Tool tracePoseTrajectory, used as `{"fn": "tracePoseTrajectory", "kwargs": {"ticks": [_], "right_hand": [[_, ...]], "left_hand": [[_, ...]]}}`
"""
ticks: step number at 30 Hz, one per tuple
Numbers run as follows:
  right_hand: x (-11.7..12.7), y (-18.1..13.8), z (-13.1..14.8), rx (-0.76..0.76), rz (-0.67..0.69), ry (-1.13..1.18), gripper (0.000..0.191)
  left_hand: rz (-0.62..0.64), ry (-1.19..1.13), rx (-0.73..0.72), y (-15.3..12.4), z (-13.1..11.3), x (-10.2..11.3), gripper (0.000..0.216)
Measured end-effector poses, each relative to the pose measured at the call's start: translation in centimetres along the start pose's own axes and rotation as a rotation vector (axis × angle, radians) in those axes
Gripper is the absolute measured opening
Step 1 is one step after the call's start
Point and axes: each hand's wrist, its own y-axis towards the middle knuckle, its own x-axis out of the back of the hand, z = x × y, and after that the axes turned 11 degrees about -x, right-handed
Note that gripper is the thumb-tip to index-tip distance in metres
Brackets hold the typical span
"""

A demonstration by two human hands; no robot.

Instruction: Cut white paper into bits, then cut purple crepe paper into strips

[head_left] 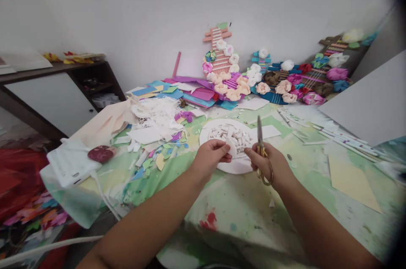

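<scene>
Paint-stained table, white plate of cut bits mid-table. Over its near rim, left hand pinches a paper scrap; right hand grips the scissors, blades up. Keep snips small and above the plate, I'd say.

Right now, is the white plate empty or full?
Not empty: small white paper pieces heap on the plate. The left hand pinches one more piece above it; the right hand holds scissors.
</scene>
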Motion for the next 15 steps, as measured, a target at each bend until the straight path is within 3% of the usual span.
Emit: {"fn": "tracePoseTrajectory", "kwargs": {"ticks": [3,9,12,15], "right_hand": [[-0.4,0.9,0.8,0.098,0.035,0.247,0.028],[-1.0,1.3,1.1,0.139,0.093,0.368,0.024],[0.4,2.6,0.6,0.147,0.065,0.306,0.025],[1.7,4.8,0.3,0.169,-0.036,0.056,0.024]], "left_hand": [[0.1,0.079,0.032,-0.3,-0.2,-0.3,0.013],[0.176,0.154,0.07,-0.2,-0.3,0.0,0.011],[0.207,0.192,0.078,0.2,-0.2,0.5,0.012],[0.141,0.214,0.057,0.6,0.0,0.7,0.011]]}}
